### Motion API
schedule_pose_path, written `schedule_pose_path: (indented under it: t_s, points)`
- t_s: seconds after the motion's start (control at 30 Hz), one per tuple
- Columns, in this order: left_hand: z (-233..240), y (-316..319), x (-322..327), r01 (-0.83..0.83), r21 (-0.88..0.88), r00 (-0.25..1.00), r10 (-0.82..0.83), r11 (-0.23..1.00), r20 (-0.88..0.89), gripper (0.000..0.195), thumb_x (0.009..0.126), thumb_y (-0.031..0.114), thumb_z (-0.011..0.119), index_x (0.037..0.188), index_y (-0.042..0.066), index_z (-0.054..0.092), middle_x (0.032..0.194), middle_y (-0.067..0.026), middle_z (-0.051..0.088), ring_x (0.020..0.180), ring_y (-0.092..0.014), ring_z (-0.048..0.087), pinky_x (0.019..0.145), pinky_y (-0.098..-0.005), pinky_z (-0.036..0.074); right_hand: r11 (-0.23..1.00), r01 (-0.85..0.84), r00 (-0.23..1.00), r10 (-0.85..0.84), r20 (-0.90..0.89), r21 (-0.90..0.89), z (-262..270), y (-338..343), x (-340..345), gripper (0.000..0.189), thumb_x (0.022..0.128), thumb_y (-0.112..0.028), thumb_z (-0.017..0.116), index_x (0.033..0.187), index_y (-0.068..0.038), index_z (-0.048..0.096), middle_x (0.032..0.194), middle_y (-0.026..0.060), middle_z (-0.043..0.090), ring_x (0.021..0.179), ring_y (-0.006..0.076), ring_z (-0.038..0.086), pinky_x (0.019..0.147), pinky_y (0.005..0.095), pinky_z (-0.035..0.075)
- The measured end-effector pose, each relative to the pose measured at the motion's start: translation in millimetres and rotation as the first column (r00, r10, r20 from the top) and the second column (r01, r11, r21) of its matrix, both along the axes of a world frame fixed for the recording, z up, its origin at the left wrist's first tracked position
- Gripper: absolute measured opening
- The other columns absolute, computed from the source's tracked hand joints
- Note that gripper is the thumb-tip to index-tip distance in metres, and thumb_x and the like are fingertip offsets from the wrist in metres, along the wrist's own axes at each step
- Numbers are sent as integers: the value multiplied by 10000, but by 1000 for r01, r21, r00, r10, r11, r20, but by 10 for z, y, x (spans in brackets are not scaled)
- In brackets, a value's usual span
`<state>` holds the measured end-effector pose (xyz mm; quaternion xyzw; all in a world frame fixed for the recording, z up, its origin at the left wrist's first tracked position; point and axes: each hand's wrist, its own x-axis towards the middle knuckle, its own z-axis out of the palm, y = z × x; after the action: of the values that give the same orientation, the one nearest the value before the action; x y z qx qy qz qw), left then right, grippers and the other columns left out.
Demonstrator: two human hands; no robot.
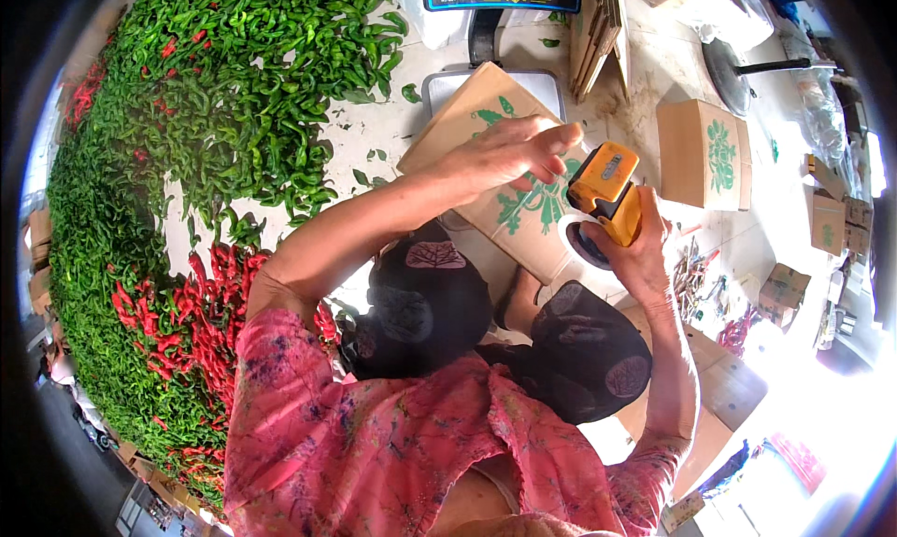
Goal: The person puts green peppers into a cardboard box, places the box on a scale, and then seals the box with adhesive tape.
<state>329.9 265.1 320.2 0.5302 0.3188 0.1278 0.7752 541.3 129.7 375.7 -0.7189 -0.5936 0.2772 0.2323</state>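
Note:
A cardboard box [483, 222] printed with green vegetables lies tilted in front of me, its far part on the platform of a digital scale [434, 89]. My left hand [522, 152] is above the box with its fingers apart and nothing seen in it. My right hand [641, 250] grips a yellow and black tape dispenser [610, 180] at the box's right edge. A roll of tape [587, 241] shows at the dispenser's lower side, partly covered by my right hand. Whether tape runs from it onto the box cannot be told.
Green peppers [231, 96] cover the floor at left, with red peppers [203, 313] nearer me. Flattened cardboard [596, 40] stands beyond the scale's right side. Another printed box [701, 155] stands at right, near a round black base [729, 78]. Cardboard [722, 376] lies beside my right arm.

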Motion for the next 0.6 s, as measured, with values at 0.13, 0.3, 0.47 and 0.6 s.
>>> schedule_pose_path:
  t_s: [0.13, 0.3, 0.47, 0.6]
  points:
    - [-14, -33, 65, 16, 43, 999, -17, 999, 27, 612, 1000, 621, 556, 1107, 26, 658, 953, -45, 711, 895, -105, 676, 749, -259, 532, 997, 23, 993, -14, 117, -77, 10, 28, -83, 537, 750, -191, 904, 1097, -20, 531, 956, 151, 712, 868, 296, 716, 790, 404, 558]
    - [-330, -68, 106, -107, -83, 972, 122, 991, 203, 290, 1044, 333, 623, 996, 53, 678, 812, 19, 651, 724, -62, 594, 638, -218, 468, 995, 12, 981, 8, 194, -102, -30, 85, -123, 609, 738, -276, 909, 1168, -36, 552, 973, 201, 747, 900, 362, 749, 784, 431, 586]
    - [-414, -86, 42, -171, -78, 963, 183, 982, 200, 202, 1056, 210, 606, 989, 41, 694, 780, 16, 621, 687, -57, 552, 628, -214, 454, 985, 18, 968, 25, 250, -169, -18, 171, -276, 583, 751, -249, 901, 1163, -37, 546, 965, 205, 734, 889, 376, 736, 780, 449, 574]
    - [-427, 54, -271, -201, 18, 966, 195, 979, 172, 204, 1045, 213, 608, 1007, 41, 712, 771, 17, 609, 685, -55, 545, 614, -215, 437, 980, -14, 958, 70, 277, -200, 37, 262, -439, 566, 759, -223, 892, 1142, -49, 512, 965, 226, 710, 874, 416, 715, 746, 473, 555]
